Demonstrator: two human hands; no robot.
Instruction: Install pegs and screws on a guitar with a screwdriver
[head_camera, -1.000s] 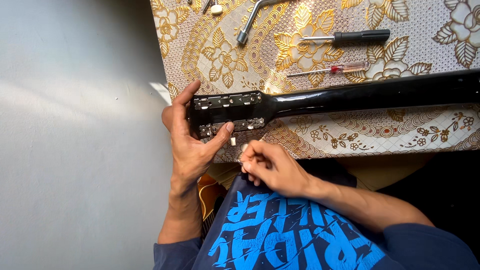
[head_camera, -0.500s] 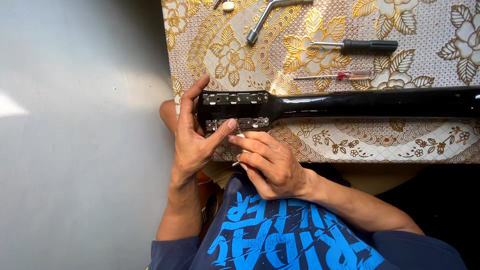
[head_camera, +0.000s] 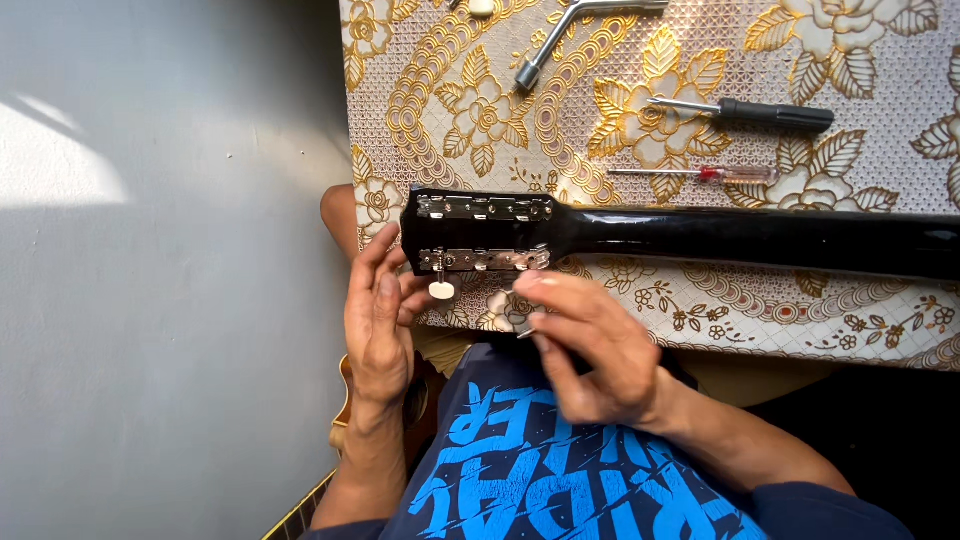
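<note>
Our left hand (head_camera: 378, 335) steadies the headstock (head_camera: 480, 232), fingers pressed together beside a white peg (head_camera: 441, 290); our right hand (head_camera: 590, 345) pinches a small pin just below it.

The one head camera looks steeply down from close above. It faces the table edge (head_camera: 700, 330) and the person's lap.

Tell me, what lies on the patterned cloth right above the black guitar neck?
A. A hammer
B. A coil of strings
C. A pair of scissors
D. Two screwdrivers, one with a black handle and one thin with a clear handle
D: above the black guitar neck lie a black-handled screwdriver and a thin clear-handled screwdriver on the floral cloth; no scissors, hammer or coil shows.
</note>
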